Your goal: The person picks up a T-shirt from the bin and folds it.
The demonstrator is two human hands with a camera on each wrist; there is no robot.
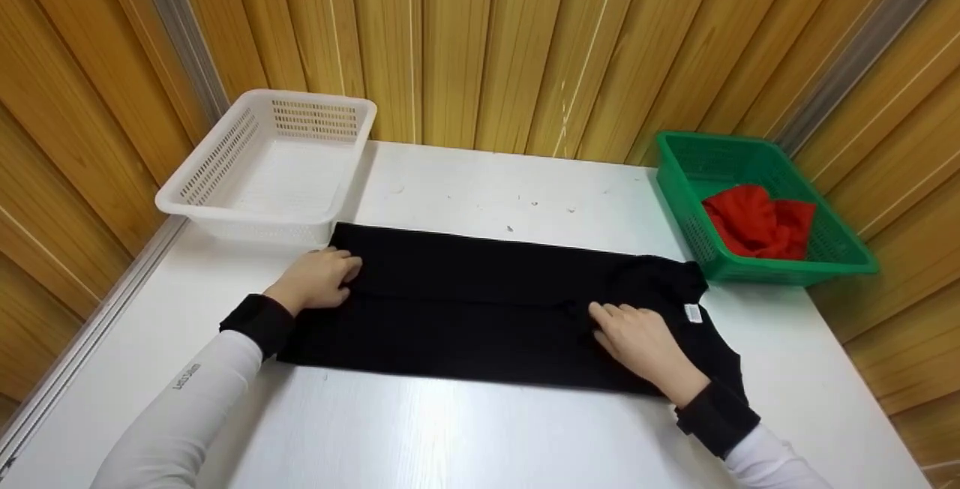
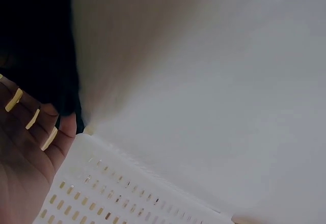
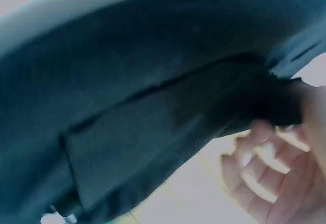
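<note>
A black shirt lies folded into a long strip across the white table, with a lengthwise fold line along its middle. Near its right end, by the collar, a small white label shows. My left hand grips the left end; in the left wrist view, its curled fingers hold the dark edge beside the white basket. On the right part of the shirt, my right hand pinches the cloth near the fold line. Its bent fingers show under the dark fabric in the right wrist view.
At the back left stands a white perforated basket, close to the shirt's upper left corner. A green basket holding a red cloth is at the back right. Wood-patterned panels border the table.
</note>
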